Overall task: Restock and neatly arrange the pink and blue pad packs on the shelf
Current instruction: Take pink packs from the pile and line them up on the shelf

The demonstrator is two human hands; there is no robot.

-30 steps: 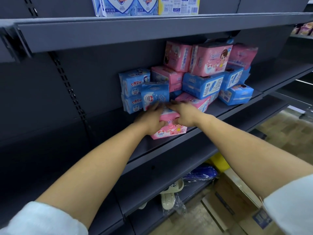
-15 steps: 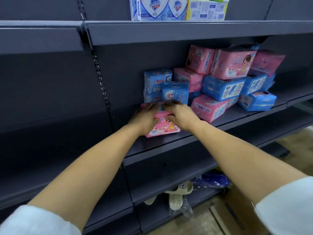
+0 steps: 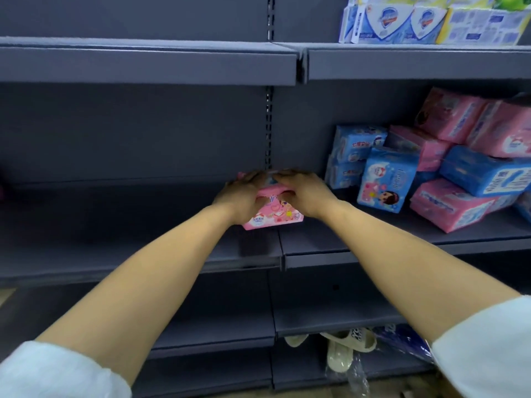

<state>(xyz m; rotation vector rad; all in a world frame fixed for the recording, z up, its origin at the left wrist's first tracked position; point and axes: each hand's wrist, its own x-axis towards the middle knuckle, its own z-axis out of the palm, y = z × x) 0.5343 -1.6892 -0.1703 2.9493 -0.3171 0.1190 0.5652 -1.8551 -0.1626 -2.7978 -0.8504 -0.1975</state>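
Hands on the goods! Both arms reach forward, and the left hand [image 3: 240,196] and right hand [image 3: 305,195] meet over one pink pack [image 3: 274,216]. The left hand takes the left end and the right hand the right end. Fingers of both curl over the top edge and grip it, with the fingertips almost meeting in the middle. The printed face leans toward the camera. Its lower edge is down at the grey shelf [image 3: 115,225], right where two shelf boards join, below the slotted post [image 3: 268,124] on the back wall. Whether it sits flat on the board, I cannot tell.

Over to the right on the same shelf, apart from the held pack, is the pile. An upright blue pack [image 3: 386,179] stands in front, with stacked blue packs [image 3: 355,152] just behind it by the back wall. Further right a tilted pink pack [image 3: 451,206] lies at the bottom and a long blue pack [image 3: 485,173] rests on top of it. Higher up, two top pink packs [image 3: 451,114] lean at angles.

Soap boxes [image 3: 396,23] line the upper shelf [image 3: 143,61]. Pale slippers [image 3: 344,350] lie on the bottom shelf, with clear plastic beside them. White sleeves [image 3: 57,369] show at both lower corners.
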